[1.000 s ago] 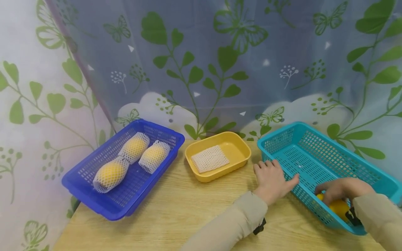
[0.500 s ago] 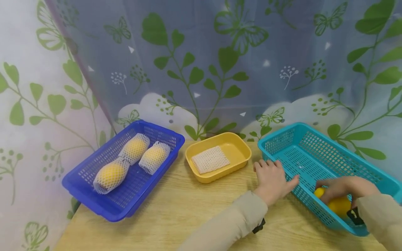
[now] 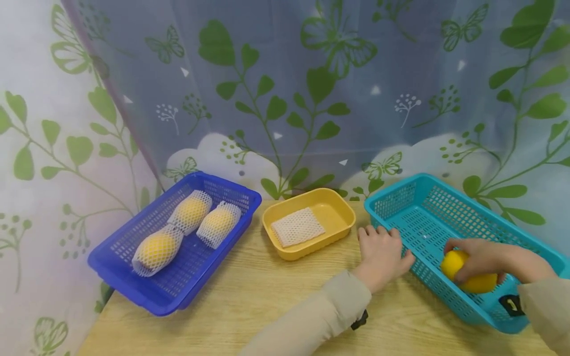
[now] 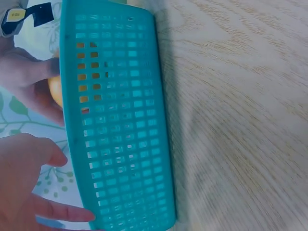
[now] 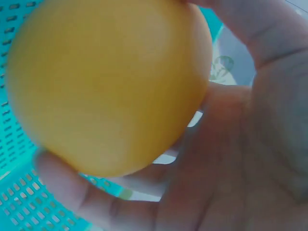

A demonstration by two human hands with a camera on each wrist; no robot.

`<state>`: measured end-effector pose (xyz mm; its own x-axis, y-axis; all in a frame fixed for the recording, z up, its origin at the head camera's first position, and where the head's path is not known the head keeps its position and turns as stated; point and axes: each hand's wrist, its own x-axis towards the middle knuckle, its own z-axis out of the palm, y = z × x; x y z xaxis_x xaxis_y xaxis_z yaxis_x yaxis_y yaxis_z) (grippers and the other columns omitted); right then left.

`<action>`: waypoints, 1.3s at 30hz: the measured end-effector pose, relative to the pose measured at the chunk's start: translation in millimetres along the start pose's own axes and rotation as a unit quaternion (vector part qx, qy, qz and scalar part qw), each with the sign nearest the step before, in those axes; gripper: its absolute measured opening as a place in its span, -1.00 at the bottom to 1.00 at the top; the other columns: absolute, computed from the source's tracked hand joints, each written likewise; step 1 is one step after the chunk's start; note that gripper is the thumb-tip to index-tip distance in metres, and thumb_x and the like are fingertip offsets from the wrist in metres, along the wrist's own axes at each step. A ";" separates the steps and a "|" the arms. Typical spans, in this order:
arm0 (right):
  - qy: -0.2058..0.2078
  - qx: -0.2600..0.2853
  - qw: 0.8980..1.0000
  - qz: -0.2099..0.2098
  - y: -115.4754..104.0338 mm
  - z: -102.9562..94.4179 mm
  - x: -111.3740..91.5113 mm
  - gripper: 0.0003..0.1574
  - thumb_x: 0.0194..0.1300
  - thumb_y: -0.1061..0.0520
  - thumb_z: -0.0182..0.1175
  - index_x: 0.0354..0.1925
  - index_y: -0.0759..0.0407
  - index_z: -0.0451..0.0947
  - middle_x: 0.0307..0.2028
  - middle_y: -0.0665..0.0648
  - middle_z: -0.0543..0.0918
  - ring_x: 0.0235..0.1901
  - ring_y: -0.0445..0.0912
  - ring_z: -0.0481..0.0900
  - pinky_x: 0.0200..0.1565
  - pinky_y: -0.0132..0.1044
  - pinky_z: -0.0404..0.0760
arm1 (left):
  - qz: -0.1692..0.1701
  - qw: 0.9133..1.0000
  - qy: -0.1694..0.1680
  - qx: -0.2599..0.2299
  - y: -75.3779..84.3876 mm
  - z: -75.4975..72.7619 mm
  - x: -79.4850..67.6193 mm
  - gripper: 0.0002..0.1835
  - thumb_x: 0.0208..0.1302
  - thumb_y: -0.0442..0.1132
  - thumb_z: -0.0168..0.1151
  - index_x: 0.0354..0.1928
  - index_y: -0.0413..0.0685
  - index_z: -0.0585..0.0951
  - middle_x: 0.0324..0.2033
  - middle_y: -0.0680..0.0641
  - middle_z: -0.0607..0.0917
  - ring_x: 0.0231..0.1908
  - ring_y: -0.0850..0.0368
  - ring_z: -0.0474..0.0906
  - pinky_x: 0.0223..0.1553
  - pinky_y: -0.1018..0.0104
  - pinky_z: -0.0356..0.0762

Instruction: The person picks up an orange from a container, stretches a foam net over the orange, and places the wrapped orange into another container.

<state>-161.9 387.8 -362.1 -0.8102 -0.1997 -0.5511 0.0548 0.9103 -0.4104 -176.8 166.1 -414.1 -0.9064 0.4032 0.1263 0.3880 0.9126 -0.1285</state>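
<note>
My right hand [image 3: 490, 257] grips a smooth yellow mango [image 3: 454, 263] inside the teal basket [image 3: 411, 220] at the right. In the right wrist view the mango [image 5: 110, 86] fills much of the picture, with fingers and thumb curled round it. My left hand [image 3: 380, 257] lies at the near left side of the teal basket, palm down and fingers loosely extended. The left wrist view has this hand [image 4: 24, 178] beside the basket rim [image 4: 72, 125], its fingertip at the rim. Most of the mango's underside is hidden in the head view.
A blue basket [image 3: 133, 291] at the left holds three yellow mangoes in white foam nets [image 3: 158, 247]. Between the baskets, a small yellow tray [image 3: 336, 210] holds flat foam netting [image 3: 298, 227]. All stand on a wooden table [image 3: 249, 306] before a patterned curtain [image 3: 276, 64].
My right hand has lifted the mango slightly within the teal basket, bringing more of it into sight. The left hand has shifted a little, its thumb drawn back toward the rim.
</note>
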 end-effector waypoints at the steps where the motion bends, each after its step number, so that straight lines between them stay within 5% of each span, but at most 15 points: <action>1: 0.011 -0.002 1.000 -0.008 0.4 -0.8 -1.3 -0.31 0.06 0.09 0.36 0.14 0.13 0.33 -0.24 0.20 0.44 -0.36 0.08 0.46 -0.53 -0.09 0.59 | 0.004 1.000 0.005 -0.003 -1.5 0.0 -0.3 -0.48 0.31 0.44 -0.15 -0.07 0.30 0.56 -0.14 0.08 0.64 -0.10 0.02 0.51 -0.04 0.10 0.37; 6: 0.089 -0.041 0.993 -0.060 -0.1 -3.8 -8.5 -0.27 0.11 0.00 0.37 0.16 0.21 0.31 -0.23 0.20 0.48 -0.41 0.03 0.45 -0.59 -0.18 0.55 | 0.013 0.999 0.021 -0.031 -11.6 -3.7 -5.8 -0.48 0.33 0.41 -0.13 -0.01 0.28 0.57 -0.13 0.07 0.63 -0.09 0.03 0.47 -0.03 0.10 0.36; 11: 0.193 -0.107 0.971 -0.090 -10.9 -3.8 -17.5 -0.21 0.08 -0.09 0.43 0.16 0.22 0.37 -0.17 0.28 0.50 -0.42 -0.03 0.43 -0.51 -0.20 0.45 | 0.020 0.996 0.061 -0.063 -23.2 -7.1 -17.2 -0.54 0.32 0.39 -0.10 -0.24 0.23 0.54 -0.27 0.07 0.61 -0.20 0.07 0.44 -0.11 0.18 0.36; 15: 0.247 -0.124 0.956 -0.093 -26.6 -5.0 -25.2 -0.14 0.07 -0.14 0.45 0.21 0.21 0.36 -0.08 0.38 0.49 -0.43 -0.04 0.46 -0.50 -0.18 0.43 | 0.030 0.991 0.062 -0.113 -35.2 -10.9 -27.9 -0.47 0.34 0.38 -0.13 -0.10 0.17 0.59 -0.21 0.03 0.65 -0.11 0.01 0.51 -0.10 0.15 0.43; 25: 0.299 -0.069 0.941 -0.140 -74.2 9.7 -39.9 -0.14 0.12 -0.14 0.45 0.27 0.14 0.36 0.12 0.42 0.46 -0.29 0.06 0.51 -0.46 -0.18 0.46 | 0.035 0.944 0.023 -0.327 -71.1 -13.3 -66.1 -0.57 0.36 0.29 -0.02 -0.17 0.11 0.55 -0.36 0.16 0.56 -0.24 0.22 0.46 -0.22 0.36 0.39; 29: 0.310 -0.033 0.934 -0.176 -96.8 23.3 -38.2 -0.20 0.11 -0.08 0.45 0.24 0.14 0.39 0.08 0.32 0.53 -0.28 0.03 0.50 -0.44 -0.18 0.49 | 0.020 0.914 0.015 -0.404 -85.9 -4.4 -82.0 -0.57 0.38 0.24 0.02 -0.09 0.06 0.55 -0.38 0.15 0.54 -0.33 0.27 0.43 -0.31 0.39 0.37; 32: 0.315 -0.004 0.928 -0.197 -114.8 35.7 -34.1 -0.24 0.11 -0.05 0.45 0.21 0.09 0.42 0.05 0.23 0.56 -0.27 0.01 0.50 -0.43 -0.19 0.50 | 0.001 0.883 0.001 -0.470 -95.9 8.1 -93.5 -0.57 0.40 0.22 0.03 -0.01 0.05 0.52 -0.36 0.15 0.51 -0.39 0.30 0.38 -0.40 0.40 0.35; 39: 0.316 0.046 0.919 -0.232 -147.5 68.3 -18.2 -0.25 0.04 -0.01 0.49 0.18 -0.01 0.44 0.04 0.10 0.57 -0.24 -0.03 0.52 -0.36 -0.18 0.52 | -0.021 0.770 0.028 -0.637 -109.4 39.4 -117.3 -0.66 0.49 -0.02 0.00 0.15 -0.03 0.41 -0.16 0.06 0.55 -0.31 0.24 0.48 -0.32 0.39 0.47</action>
<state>-115.4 232.3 -341.1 -0.9343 -0.2814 0.2189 -0.3565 0.7398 -0.5706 -119.5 16.3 -453.6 -0.9276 0.3415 0.1514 0.2403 0.2353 0.9417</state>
